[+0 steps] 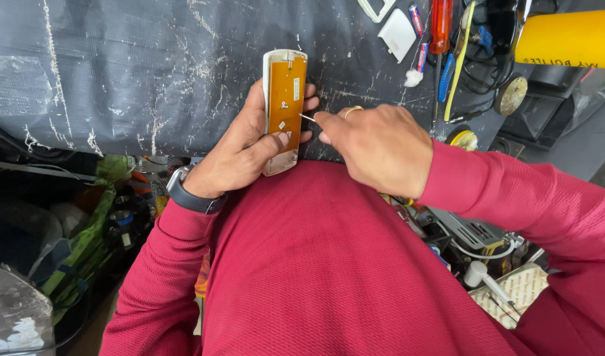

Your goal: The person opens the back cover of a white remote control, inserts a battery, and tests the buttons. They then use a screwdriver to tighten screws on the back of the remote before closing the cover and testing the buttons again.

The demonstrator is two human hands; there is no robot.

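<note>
Orange circuit board (286,92) in long white opened casing (282,165); upright in left hand (240,148)

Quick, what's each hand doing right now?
Left hand: closed around long white open casing with orange circuit board.
Right hand: pinching thin metal tool.

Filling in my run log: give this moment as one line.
left hand: holds opened remote, orange board up | right hand: thin metal tool at its edge | surface: dark bench
</note>
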